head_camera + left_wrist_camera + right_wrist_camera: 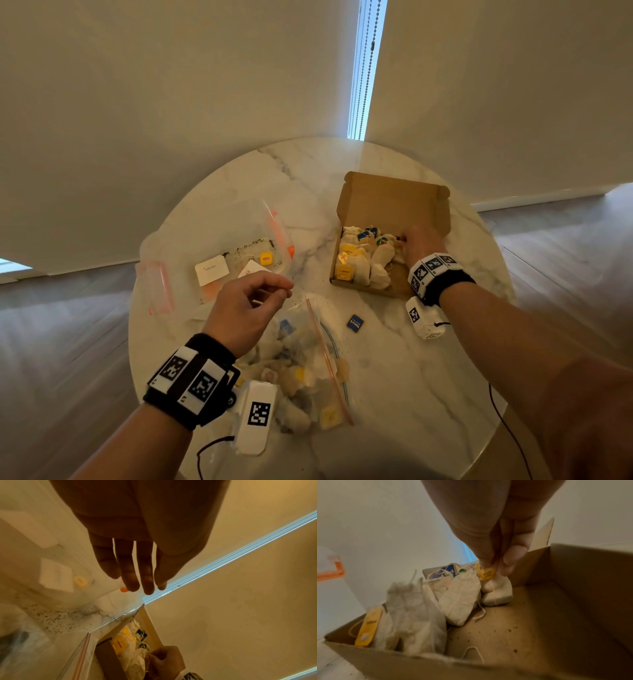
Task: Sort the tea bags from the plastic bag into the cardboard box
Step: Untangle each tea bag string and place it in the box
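A clear zip plastic bag (308, 370) of tea bags lies near the table's front edge. My left hand (284, 291) hovers above its far end with fingers (130, 582) relaxed and straight, holding nothing. The open cardboard box (394, 202) sits at the right, its left half packed with tea bags (359, 267). My right hand (407, 240) is inside the box and pinches the yellow tag (486, 573) of a white tea bag (498, 595), which rests on the box floor (539, 615) beside the others.
A clear plastic container (219, 246) with orange clips sits at the back left, holding cards and a yellow tag; its lid (156, 287) lies beside it. A loose blue tag (355, 323) and tea crumbs lie on the round marble table (411, 394). Cables trail off the front edge.
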{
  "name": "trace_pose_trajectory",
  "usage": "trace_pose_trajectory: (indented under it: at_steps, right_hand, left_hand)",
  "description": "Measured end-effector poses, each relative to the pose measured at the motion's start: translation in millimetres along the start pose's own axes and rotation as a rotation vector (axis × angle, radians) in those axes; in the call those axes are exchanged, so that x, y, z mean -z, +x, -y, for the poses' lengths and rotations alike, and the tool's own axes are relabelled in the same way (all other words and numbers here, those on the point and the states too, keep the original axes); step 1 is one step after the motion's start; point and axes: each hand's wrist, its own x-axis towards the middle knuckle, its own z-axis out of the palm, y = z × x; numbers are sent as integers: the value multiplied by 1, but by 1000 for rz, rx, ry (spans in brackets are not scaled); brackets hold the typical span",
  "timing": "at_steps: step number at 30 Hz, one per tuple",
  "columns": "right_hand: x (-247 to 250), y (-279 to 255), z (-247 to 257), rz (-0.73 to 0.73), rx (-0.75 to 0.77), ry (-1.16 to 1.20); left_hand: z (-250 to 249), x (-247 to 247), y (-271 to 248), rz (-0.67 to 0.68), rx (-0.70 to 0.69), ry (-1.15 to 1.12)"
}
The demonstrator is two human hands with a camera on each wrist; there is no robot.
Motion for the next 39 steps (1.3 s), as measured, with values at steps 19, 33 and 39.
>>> trace_pose_trajectory:
  at_steps: [19, 33, 39]
  right_hand:
    - [16, -78, 17, 43, 270, 120]
    - [-79, -189, 73, 444, 781, -280]
    - [-92, -192, 90, 461, 686, -389]
  left_hand:
    - [-6, -46, -2, 642, 215, 453]
    - [26, -42, -51, 581, 138, 977]
    - [30, -47, -63, 571, 147, 963]
